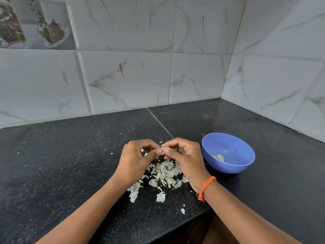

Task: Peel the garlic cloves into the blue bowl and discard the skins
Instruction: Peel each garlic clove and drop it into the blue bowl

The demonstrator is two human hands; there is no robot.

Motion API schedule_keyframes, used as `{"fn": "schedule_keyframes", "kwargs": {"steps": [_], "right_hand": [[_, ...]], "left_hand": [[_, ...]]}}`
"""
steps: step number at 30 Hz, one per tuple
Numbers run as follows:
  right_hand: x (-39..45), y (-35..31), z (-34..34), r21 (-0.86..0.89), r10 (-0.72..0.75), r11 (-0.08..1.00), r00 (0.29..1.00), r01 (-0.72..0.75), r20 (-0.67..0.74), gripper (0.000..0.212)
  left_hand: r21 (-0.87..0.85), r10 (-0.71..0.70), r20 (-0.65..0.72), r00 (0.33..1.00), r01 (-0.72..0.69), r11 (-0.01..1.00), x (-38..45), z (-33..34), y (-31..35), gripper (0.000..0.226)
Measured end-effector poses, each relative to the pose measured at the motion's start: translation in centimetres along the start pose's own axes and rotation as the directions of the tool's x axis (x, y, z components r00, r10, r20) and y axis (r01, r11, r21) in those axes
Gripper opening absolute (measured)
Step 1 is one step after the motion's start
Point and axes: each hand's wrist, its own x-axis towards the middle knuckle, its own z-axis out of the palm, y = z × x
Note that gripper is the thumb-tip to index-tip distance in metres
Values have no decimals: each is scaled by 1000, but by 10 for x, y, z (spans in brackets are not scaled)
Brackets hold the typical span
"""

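Note:
My left hand [136,159] and my right hand [184,155] meet above the black counter, both pinching one small garlic clove [162,149] between thumbs and fingertips. The clove is mostly hidden by my fingers. Under and in front of my hands lies a heap of pale garlic skins [164,175], with larger flakes scattered toward the counter's front edge. The blue bowl [233,147] stands just right of my right hand and holds a few peeled cloves [219,157] at its bottom.
The black speckled counter [61,164] runs into a corner of white marbled wall tiles [131,76] behind and on the right. Its front edge [198,217] lies close under my right forearm. An orange thread band [205,188] circles my right wrist.

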Motion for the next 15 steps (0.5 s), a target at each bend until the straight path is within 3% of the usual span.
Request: {"fn": "schedule_keyframes", "kwargs": {"steps": [7, 15], "right_hand": [[2, 0, -3, 281, 157, 944, 985, -171, 69, 14], [5, -1, -6, 345, 226, 904, 968, -251, 112, 17]], "left_hand": [[-202, -14, 34, 999, 21, 979, 0, -1, 3, 9], [-205, 4, 66, 998, 10, 979, 0, -1, 2, 8]]}}
